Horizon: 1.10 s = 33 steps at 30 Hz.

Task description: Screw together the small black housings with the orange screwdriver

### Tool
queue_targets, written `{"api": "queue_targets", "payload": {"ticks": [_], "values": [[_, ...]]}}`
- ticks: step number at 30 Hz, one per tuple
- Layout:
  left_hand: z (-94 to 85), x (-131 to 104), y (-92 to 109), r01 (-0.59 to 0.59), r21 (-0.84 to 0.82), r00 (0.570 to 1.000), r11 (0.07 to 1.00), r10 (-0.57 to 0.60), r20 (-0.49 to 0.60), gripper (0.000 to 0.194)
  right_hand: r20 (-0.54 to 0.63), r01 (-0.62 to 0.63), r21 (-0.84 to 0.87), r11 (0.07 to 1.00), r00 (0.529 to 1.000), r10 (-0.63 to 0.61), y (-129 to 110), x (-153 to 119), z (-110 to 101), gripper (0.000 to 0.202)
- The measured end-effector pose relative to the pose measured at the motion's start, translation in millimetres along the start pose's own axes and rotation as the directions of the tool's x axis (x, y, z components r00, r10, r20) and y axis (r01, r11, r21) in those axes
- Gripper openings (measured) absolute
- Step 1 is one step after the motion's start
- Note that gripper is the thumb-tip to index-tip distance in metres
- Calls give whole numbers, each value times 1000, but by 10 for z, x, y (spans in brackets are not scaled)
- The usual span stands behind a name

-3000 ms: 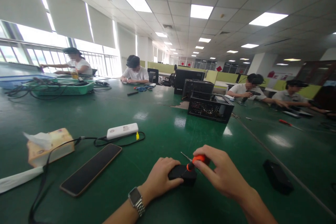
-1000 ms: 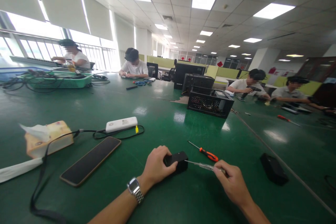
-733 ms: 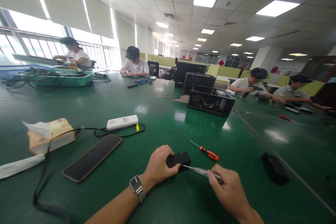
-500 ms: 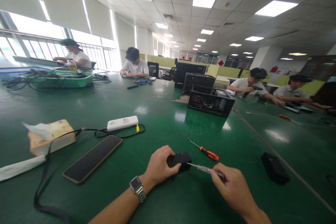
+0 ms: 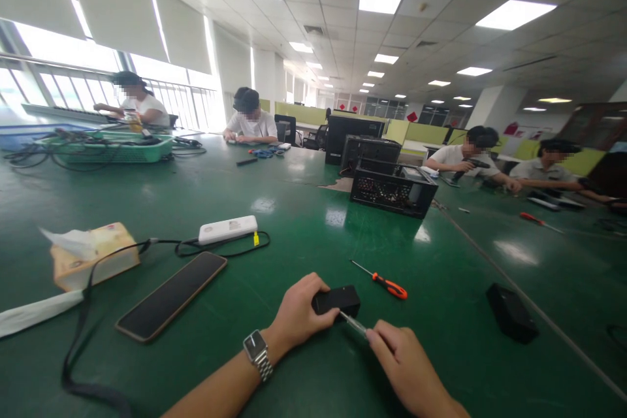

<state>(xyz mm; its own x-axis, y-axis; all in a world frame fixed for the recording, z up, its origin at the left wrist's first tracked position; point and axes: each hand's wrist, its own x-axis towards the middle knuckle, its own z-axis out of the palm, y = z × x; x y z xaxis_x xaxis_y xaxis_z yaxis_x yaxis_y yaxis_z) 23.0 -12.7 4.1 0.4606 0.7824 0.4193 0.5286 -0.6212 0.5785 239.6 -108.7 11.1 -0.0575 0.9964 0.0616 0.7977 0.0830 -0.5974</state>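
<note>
My left hand (image 5: 304,305), with a watch (image 5: 255,346) on its wrist, is closed around a small black box (image 5: 340,300) on the green table. A screwdriver with a clear handle (image 5: 353,324) is in the grip of my right hand (image 5: 404,359). Its tip meets the near side of the box, close to my left thumb; whether it sits in a gap there I cannot tell. Beyond the box lies an orange and black screwdriver (image 5: 389,285), touched by neither hand. Farther right rests a second black box (image 5: 512,312).
To the left are a phone (image 5: 172,297), a white power strip (image 5: 228,229) with its cable, and a tissue pack (image 5: 98,258). An open computer case (image 5: 394,188) stands farther back. A green basket (image 5: 117,149) holds cables. Several people work around the table.
My right hand has moved left and a little down, bringing the screwdriver tip from the right end of the box to its near side. The left hand keeps its hold.
</note>
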Motion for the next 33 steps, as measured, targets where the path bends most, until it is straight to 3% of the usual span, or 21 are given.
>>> {"api": "queue_targets", "payload": {"ticks": [7,10,13,18,21,24,26,28,31,33], "values": [[-92,-3,-57,-25,-127,997,992,33,65,34,23,-46,-173,984,998,51,-4,-60,189,35],[-106,-3,-57,-50,-119,995,992,60,79,37,28,-43,-125,991,999,47,-17,-54,172,32],[-95,-4,-53,-35,-79,997,996,41,67,34,62,-42,-10,999,997,42,5,-32,29,34],[-94,-3,-11,10,41,997,999,-13,76,32,276,52,83,995,958,-74,200,-39,-332,28],[-100,-1,16,6,92,996,996,-14,86,29,213,82,-105,991,975,-58,284,-24,-368,21],[-79,1,24,-36,82,998,996,32,48,28,11,115,-257,959,993,-117,256,34,-260,22],[-52,2,33,-115,20,993,993,115,-7,30,-175,187,-327,926,951,-254,188,84,-171,39],[-21,-2,55,-214,-66,976,975,210,-64,33,-267,327,-417,848,848,-458,109,130,-99,53],[20,-17,100,-310,-191,949,931,293,-113,38,-158,547,-473,691,718,-677,36,185,-32,46],[33,-26,115,-316,-266,948,911,298,-109,40,-117,607,-450,656,688,-716,73,219,-28,39]]}}
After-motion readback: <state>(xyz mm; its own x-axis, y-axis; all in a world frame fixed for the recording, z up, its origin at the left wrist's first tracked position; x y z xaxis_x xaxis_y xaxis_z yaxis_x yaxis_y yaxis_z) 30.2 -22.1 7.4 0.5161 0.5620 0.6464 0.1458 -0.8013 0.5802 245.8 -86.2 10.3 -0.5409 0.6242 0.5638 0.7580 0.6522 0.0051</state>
